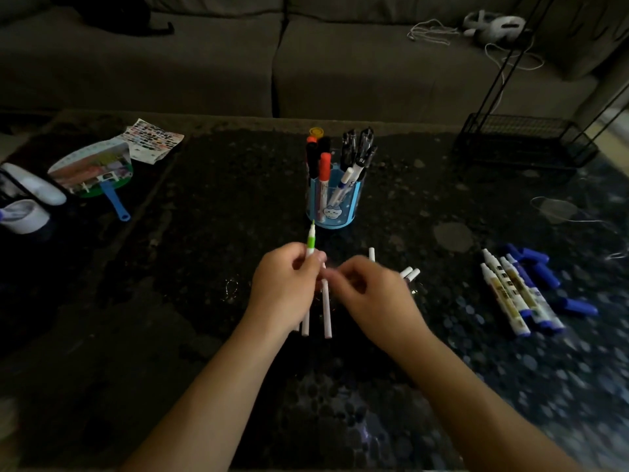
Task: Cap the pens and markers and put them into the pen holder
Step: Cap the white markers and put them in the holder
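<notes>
Left hand (286, 281): grip closed round green pen (310, 241); pen held upright, uncapped tip pointed up, just near of pen holder (335, 202).
Right hand (371, 294): blurred, fingers curled, close beside left hand; whether anything is held in grip cannot be told.
Pen holder: blue, stood upright at centre of table (204, 233), several capped pens and markers seen inside.
White pens (326, 311): laid on table beneath both hands.
Blue markers (520, 298): uncapped, laid side by side at right; loose blue caps (541, 267) just beside.
Hand fan (92, 168): noted at far left.
</notes>
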